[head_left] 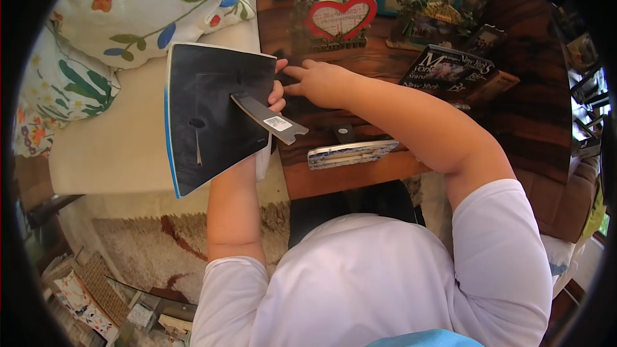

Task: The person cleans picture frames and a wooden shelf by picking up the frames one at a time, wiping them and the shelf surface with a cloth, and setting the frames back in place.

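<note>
A picture frame [218,115] is held up at the left, its black back toward me and a blue edge along its left side. A grey stand leg [267,119] with a white label sticks out from its back. My left hand [277,93] grips the frame's right edge; its fingertips show there, while the palm is hidden behind the frame. My right hand [318,83] is just to the right, over the wooden table [379,183], with fingers apart and nothing in them.
A small frame [352,153] stands near the table's front edge. Farther back are a red heart frame [340,19], a black lettered frame [447,67] and several other frames. Embroidered cushions [148,13] lie on the cream sofa [141,128] at the left.
</note>
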`<state>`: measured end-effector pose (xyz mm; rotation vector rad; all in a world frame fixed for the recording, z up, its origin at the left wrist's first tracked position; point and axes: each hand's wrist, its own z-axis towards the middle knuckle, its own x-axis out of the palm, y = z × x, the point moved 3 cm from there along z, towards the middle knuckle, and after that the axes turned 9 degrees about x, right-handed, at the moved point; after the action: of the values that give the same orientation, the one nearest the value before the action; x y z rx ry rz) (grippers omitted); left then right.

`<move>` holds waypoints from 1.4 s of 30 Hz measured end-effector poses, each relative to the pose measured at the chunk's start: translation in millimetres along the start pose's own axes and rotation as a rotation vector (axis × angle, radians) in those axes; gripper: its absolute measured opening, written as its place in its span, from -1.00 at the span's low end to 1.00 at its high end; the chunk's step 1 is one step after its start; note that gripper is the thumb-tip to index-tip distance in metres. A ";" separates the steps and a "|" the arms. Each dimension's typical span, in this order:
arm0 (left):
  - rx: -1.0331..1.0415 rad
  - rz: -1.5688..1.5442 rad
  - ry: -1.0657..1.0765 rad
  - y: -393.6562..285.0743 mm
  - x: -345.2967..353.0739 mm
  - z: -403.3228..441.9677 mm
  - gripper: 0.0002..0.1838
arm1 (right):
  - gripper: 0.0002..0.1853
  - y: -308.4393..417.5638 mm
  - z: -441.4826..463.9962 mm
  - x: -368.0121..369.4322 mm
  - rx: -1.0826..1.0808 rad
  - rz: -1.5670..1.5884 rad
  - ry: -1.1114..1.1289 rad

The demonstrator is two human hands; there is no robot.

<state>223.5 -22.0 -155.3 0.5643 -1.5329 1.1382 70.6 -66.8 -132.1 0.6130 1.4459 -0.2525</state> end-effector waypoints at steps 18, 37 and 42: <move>0.216 0.210 0.174 -33.8 17.5 18.5 -0.34 | -0.76 -46.1 -147.5 -21.1 0.419 -0.086 0.388; 0.962 1.325 -0.754 17.3 30.6 14.7 -0.14 | -0.48 -62.3 -98.1 -63.1 0.811 0.558 0.053; 0.934 1.364 -0.722 27.9 21.8 16.5 -0.14 | -0.41 -32.1 -142.2 -16.6 0.573 -0.008 0.393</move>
<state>186.1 -19.9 -144.2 0.5099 -1.9444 3.0340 -68.5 -20.7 -124.4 1.1704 1.7620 -0.5882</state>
